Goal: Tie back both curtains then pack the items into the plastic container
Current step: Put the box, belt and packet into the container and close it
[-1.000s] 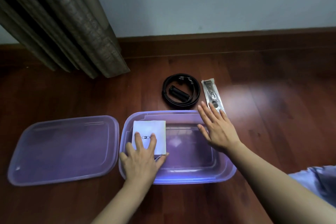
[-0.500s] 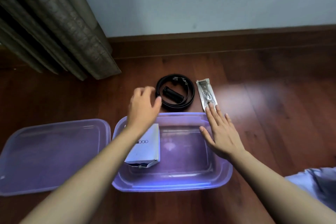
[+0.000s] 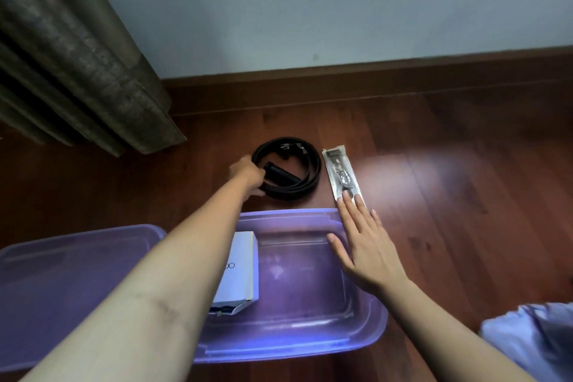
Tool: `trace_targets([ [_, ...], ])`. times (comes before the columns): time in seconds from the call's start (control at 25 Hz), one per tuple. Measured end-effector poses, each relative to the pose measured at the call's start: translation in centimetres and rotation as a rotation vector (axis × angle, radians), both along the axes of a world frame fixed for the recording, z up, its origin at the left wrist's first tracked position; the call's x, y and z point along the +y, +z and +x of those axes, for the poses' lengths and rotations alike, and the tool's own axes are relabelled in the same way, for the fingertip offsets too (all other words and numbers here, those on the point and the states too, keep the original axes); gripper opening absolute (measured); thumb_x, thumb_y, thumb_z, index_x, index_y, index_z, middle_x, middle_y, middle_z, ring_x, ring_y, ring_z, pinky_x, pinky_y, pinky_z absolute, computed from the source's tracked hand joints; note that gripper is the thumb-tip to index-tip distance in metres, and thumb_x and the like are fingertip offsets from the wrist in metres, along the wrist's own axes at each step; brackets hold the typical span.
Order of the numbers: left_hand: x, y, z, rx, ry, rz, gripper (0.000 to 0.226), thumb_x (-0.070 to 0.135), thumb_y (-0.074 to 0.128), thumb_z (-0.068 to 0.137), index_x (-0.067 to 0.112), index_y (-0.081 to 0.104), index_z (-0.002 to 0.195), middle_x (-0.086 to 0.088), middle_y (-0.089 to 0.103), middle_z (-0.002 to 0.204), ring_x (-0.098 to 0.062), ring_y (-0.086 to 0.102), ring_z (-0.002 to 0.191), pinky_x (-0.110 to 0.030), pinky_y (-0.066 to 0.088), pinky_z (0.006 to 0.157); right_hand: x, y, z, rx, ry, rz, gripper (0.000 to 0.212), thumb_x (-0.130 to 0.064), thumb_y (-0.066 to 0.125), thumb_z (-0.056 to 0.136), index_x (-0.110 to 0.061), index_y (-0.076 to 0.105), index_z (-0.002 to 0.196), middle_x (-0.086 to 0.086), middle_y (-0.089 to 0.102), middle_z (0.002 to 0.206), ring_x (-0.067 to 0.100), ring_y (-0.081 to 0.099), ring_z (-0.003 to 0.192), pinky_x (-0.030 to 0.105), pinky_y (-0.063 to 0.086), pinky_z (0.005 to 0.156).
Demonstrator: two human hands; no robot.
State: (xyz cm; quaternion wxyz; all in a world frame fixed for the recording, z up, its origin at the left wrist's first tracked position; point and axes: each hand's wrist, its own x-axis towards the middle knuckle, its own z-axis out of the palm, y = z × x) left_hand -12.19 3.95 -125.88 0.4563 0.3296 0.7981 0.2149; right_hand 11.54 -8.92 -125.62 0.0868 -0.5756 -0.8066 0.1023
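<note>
The left forearm hides the left half of the white box (image 3: pixel 241 270) and the container's (image 3: pixel 369 335) left wall; the lid (image 3: pixel 62 282) runs off the left edge; the left hand's (image 3: pixel 246 173) fingers disappear under the black coil (image 3: pixel 305 184); the sachet's (image 3: pixel 341 175) contents are too small to identify.

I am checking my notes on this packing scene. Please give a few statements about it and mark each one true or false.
1. The white box lies inside the plastic container. True.
2. The left hand grips the coiled black cable. True.
3. The sealed packet is already in the container. False: it lies on the floor beside the cable.
4. The right hand is clenched in a fist. False: it is open and flat, over the container's rim.
5. The lid covers the container. False: it lies to the left.
</note>
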Motion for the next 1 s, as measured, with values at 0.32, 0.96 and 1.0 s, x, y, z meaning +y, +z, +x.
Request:
trace_targets([
  [0.32, 1.2, 8.7, -1.4, -0.009, -0.055, 0.215, 0.051, 0.006, 0.057, 0.089, 0.014, 0.044, 0.137, -0.012, 0.048, 0.134, -0.031, 0.068, 0.081, -0.031, 0.058, 0.049, 0.4, 0.9, 0.3, 0.185, -0.012, -0.13, 0.079, -0.064, 0.008, 0.084, -0.018, 0.02, 0.148, -0.011, 0.01, 0.153, 0.005, 0.008, 0.142, 0.023, -0.001, 0.114],
  [0.96, -5.4, 15.1, 0.5, 0.113, -0.506, 0.307, 0.034, 0.011, 0.054, 0.077, 0.022, 0.065, 0.107, -0.008, 0.071, 0.086, -0.025, 0.071, 0.071, -0.041, 0.06, 0.07, 9.2, 14.3, -2.5, 1.544, -0.769, -1.066, 0.099, -0.089, 0.033, 0.066, 0.005, 0.057, 0.088, 0.014, 0.065, 0.073, 0.025, 0.062, 0.064, 0.031, 0.054, 0.059],
  [1.0, -5.6, 14.8, 0.8, 0.095, -0.487, 0.286, 0.032, 0.011, 0.054, 0.079, 0.021, 0.064, 0.107, -0.008, 0.071, 0.086, -0.025, 0.072, 0.069, -0.039, 0.06, 0.071, 9.1, 14.2, -2.5, 1.52, -0.718, -1.084, 0.092, -0.085, 0.042, 0.066, 0.002, 0.06, 0.089, 0.012, 0.063, 0.078, 0.022, 0.06, 0.067, 0.029, 0.052, 0.063],
])
